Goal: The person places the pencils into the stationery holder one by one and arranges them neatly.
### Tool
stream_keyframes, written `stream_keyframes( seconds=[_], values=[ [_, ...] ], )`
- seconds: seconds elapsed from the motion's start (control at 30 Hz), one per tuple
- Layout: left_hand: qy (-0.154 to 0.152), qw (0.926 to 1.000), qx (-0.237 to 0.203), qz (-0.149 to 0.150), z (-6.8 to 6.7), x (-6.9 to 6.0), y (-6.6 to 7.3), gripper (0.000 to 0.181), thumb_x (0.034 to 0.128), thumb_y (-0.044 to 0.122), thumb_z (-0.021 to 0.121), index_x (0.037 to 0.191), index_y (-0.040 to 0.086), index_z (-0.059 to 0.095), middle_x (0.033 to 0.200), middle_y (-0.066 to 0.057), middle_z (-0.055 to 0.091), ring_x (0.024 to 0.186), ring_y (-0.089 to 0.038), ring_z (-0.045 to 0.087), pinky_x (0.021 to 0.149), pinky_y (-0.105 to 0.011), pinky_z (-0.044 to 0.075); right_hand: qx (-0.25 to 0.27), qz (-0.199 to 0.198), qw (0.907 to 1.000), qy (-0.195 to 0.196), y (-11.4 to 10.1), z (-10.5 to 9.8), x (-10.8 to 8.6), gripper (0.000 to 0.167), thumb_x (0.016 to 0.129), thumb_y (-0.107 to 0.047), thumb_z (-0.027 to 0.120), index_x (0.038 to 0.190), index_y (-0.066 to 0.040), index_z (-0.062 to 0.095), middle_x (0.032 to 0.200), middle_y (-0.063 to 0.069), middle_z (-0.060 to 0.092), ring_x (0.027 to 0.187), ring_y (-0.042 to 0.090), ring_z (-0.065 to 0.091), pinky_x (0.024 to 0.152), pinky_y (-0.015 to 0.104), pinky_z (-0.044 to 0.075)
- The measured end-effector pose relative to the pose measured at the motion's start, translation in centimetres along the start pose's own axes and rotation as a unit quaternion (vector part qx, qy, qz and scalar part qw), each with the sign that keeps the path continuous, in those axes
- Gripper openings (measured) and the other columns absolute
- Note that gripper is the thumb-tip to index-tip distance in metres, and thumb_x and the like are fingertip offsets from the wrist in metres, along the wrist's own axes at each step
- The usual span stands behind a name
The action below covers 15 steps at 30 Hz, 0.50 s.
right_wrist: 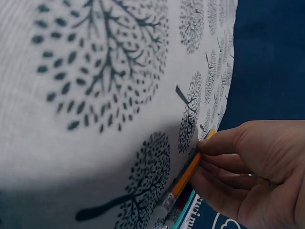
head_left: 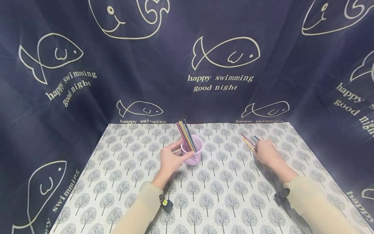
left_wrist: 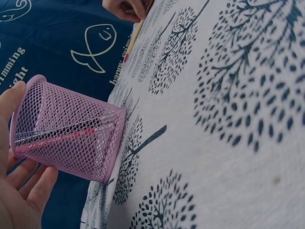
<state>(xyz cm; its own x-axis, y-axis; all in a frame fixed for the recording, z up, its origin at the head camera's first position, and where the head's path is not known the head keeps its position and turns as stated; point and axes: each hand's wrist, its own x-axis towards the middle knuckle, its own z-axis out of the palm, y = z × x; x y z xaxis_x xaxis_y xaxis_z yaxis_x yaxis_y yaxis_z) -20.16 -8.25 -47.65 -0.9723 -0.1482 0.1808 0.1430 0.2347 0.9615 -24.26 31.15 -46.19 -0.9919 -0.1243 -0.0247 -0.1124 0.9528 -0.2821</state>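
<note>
Head view showed the likeliest trouble at the right hand (head_left: 267, 152), where several splayed pencils (head_left: 248, 144) were pinched together near the cloth (head_left: 217, 174). Their ends pointed at different angles toward the far left, so one might have slid free if the fingers had loosened or rolled. From the right wrist, the thumb and fingertips closed narrowly on a yellow pencil (right_wrist: 188, 171), with a teal pencil (right_wrist: 184, 210) beside it; how firmly the latter was caught could not be told. A second weak point, as I judged it, was the pink mesh cup (head_left: 193, 160): the standing pencils (head_left: 186, 136) rose well above its rim and all leaned to the far left, so a knock, or a lapse in support, could have tipped it that way. Against this, the left hand (head_left: 171, 158) held the cup from its left, thumb across the near side and fingers around the other, its base on the cloth. As for position, the splayed pencils lay within the right hand's pinch, their visible lengths projecting to its far left, while the cup sat inside the left hand's curve, well apart from the right hand and to its left.
</note>
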Motion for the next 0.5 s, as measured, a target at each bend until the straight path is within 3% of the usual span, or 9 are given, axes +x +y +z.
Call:
stream_keyframes(
  seconds=[0.13, 0.23, 0.37, 0.5],
  values=[
    [0.001, 1.0, -0.001, 0.005, 0.1, 0.1, -0.3, 0.073, 0.0664, 0.032, 0.103, 0.131, 0.012, 0.075, 0.13, -0.019, 0.075, 0.1, -0.035, 0.082, 0.081, -0.037, 0.071, -0.014, -0.008, 0.9999, 0.001, 0.1, -0.1, 0.5, 0.015, 0.093, -0.006, 0.069, 0.087, 0.007, 0.073, 0.069, 0.014, 0.07, 0.058, 0.022, 0.064, 0.051, 0.037, 0.062],
    [-0.001, 1.0, -0.002, 0.007, 0.2, 0.1, -0.5, 0.073, 0.0661, 0.033, 0.103, 0.13, 0.012, 0.075, 0.13, -0.019, 0.076, 0.1, -0.035, 0.082, 0.082, -0.037, 0.071, -0.015, -0.029, 0.9991, 0.027, -0.1, -0.7, 1.2, 0.014, 0.091, -0.008, 0.072, 0.088, 0.006, 0.073, 0.072, 0.015, 0.071, 0.06, 0.022, 0.064, 0.055, 0.039, 0.063],
    [-0.001, 1.0, -0.004, 0.009, 0.1, 0.1, -0.5, 0.073, 0.0653, 0.032, 0.104, 0.13, 0.013, 0.075, 0.13, -0.019, 0.075, 0.1, -0.036, 0.081, 0.082, -0.037, 0.071, 0.023, -0.06, 0.9954, 0.071, -1.3, -2.1, 2.3, 0.015, 0.091, -0.01, 0.074, 0.092, 0.004, 0.074, 0.077, 0.014, 0.073, 0.061, 0.02, 0.063, 0.056, 0.038, 0.06],
    [-0.001, 0.9999, -0.003, 0.017, 0.0, 0.1, -0.4, 0.073, 0.0665, 0.031, 0.103, 0.131, 0.012, 0.075, 0.132, -0.019, 0.074, 0.1, -0.035, 0.081, 0.083, -0.036, 0.071, 0.072, -0.081, 0.9867, 0.122, -3.7, -5.2, 3.3, 0.013, 0.093, -0.014, 0.075, 0.096, -0.002, 0.077, 0.081, 0.013, 0.078, 0.064, 0.022, 0.068, 0.065, 0.043, 0.061]
  ],
)
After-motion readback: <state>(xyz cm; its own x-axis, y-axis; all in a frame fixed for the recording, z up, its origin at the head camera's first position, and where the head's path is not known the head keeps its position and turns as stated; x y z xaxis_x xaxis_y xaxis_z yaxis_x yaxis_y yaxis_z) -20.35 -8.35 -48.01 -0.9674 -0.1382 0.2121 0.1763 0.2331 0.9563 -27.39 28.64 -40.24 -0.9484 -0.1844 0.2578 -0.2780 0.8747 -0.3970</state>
